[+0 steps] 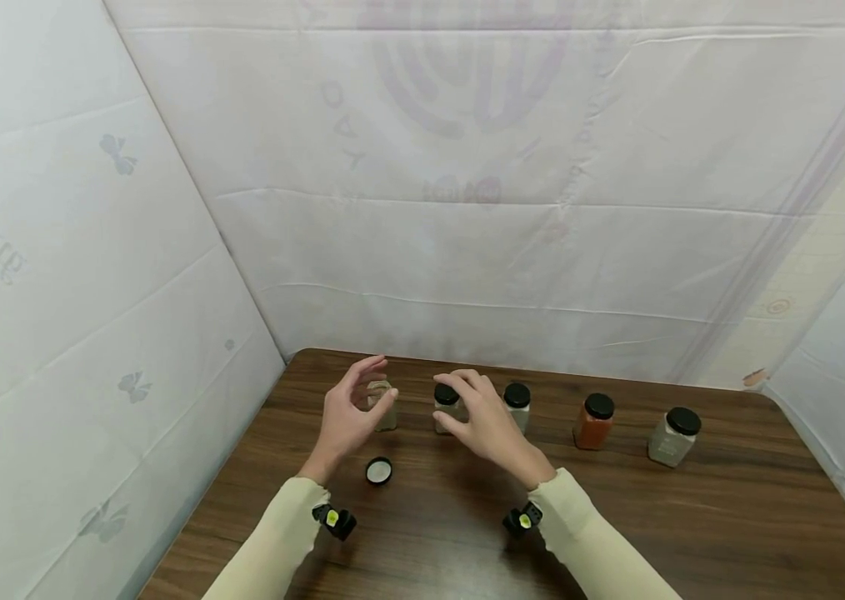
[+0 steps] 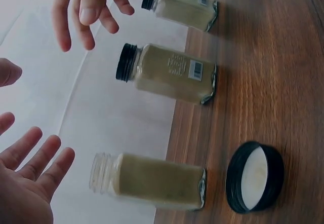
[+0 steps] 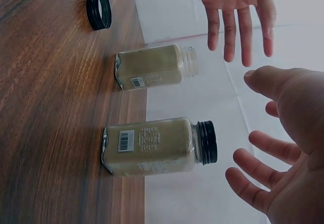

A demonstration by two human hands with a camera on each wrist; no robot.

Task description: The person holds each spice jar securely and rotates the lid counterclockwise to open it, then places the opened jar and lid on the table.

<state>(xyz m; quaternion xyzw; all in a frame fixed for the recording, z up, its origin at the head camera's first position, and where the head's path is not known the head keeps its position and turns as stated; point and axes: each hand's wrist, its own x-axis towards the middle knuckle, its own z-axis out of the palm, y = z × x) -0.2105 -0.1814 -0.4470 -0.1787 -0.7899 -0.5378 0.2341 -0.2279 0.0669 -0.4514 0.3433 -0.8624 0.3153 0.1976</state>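
My left hand (image 1: 343, 421) hovers beside an uncapped glass spice jar (image 2: 159, 182) holding greenish-tan powder. Its fingers are spread and bent a little, with nothing in them. The jar's black screw lid (image 2: 254, 177) lies on the table with its white inside facing up. My right hand (image 1: 490, 425) is above and beside a second jar (image 3: 152, 147) of similar powder, closed by a black lid (image 3: 206, 142). In the right wrist view, a gap shows between those relaxed fingers and the lid. Both jars stand upright.
Farther right on the brown wooden table (image 1: 752, 500) stand another pale-powder jar (image 1: 517, 407), a jar of orange-red powder (image 1: 593, 423) and a grey-white one (image 1: 672, 439), all black-lidded. White cloth walls (image 1: 430, 250) rise behind and at both sides.
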